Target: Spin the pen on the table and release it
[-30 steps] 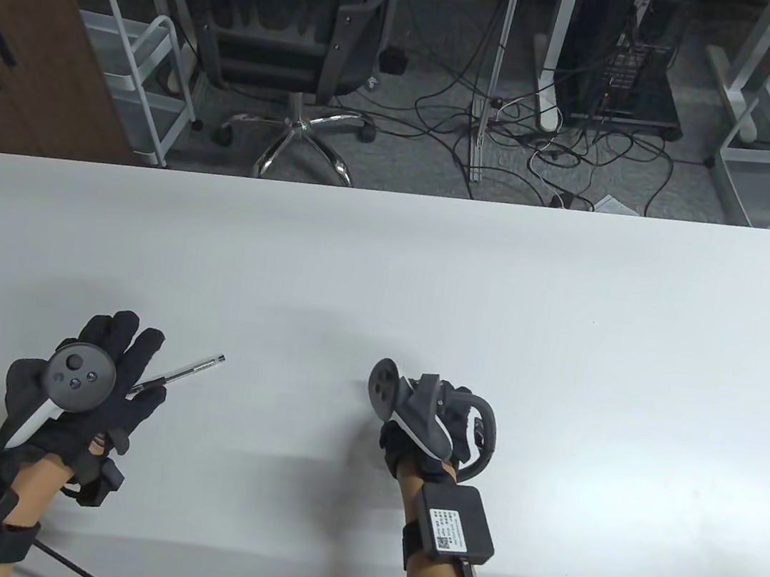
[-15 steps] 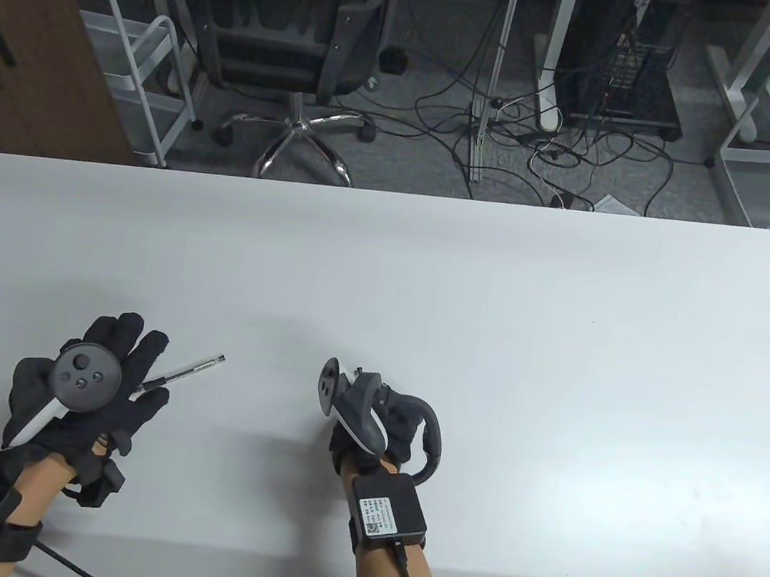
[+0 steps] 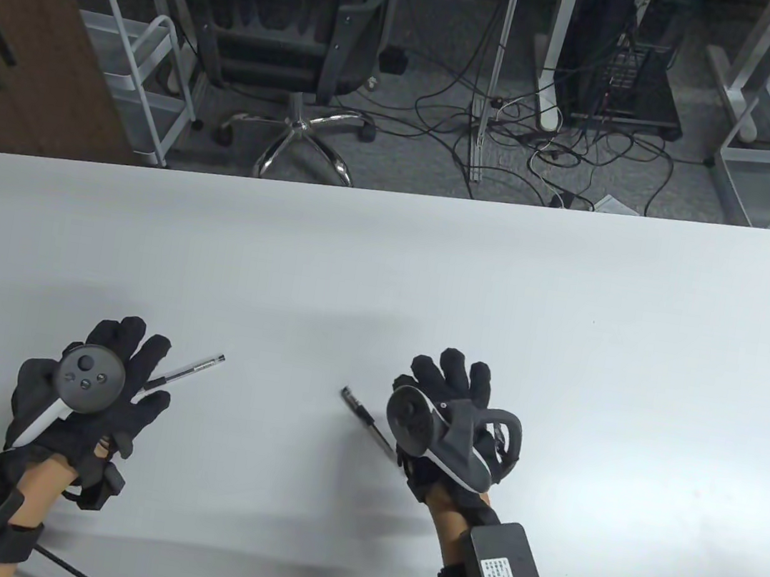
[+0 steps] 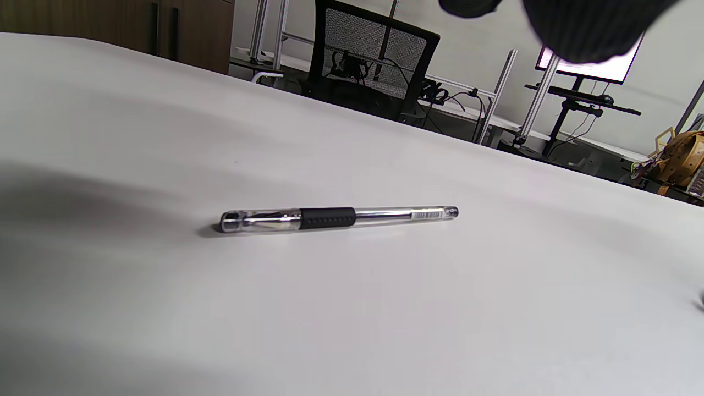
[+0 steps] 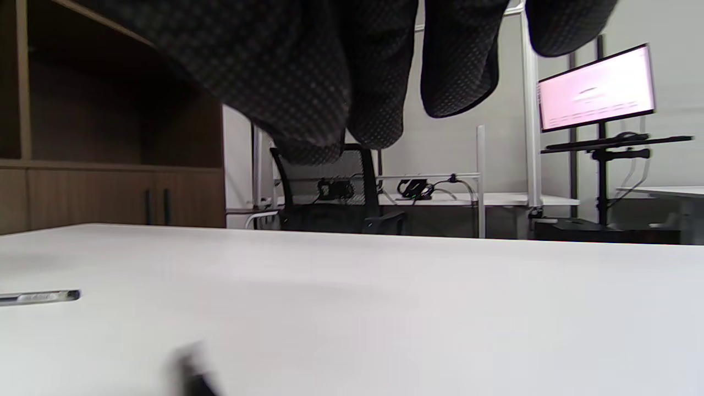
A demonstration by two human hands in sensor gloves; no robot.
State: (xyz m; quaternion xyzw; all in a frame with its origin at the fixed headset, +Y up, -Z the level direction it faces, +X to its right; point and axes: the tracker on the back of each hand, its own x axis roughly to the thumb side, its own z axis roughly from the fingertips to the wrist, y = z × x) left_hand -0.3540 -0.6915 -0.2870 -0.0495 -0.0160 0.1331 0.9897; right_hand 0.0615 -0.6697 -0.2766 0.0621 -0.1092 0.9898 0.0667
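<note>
On the white table (image 3: 430, 274), seen from above, the left hand (image 3: 90, 396) in its black sensor glove lay palm down with fingers spread flat and gripped nothing. A clear-barrelled pen with a black grip (image 3: 188, 372) lay on the tabletop with its lower end hidden under that hand's fingers and its far end pointing up and to the right; whether the fingers touched it could not be told. The right hand (image 3: 453, 414), also gloved in black, hovered with fingers splayed wide and upward, holding nothing. Just to its left a second, dark pen (image 3: 368, 425) lay slanted on the table, its lower end running under the round grey tracker (image 3: 409, 418) strapped to that hand. A black mesh office chair (image 3: 280, 20) stood on the floor beyond the table's far edge.

In the left wrist view, the clear-barrelled pen (image 4: 339, 218) lay flat and alone on the table (image 4: 165, 302), cap end to the left, with blurred gloved fingertips (image 4: 588, 27) hanging well above it, apart from it.

In the right wrist view, the fingers (image 5: 330, 66) hung open above the table (image 5: 440, 308), closed on nothing. One end of the clear pen (image 5: 41, 297) showed at the left edge. A dark blur at the bottom edge was too unclear to identify.
</note>
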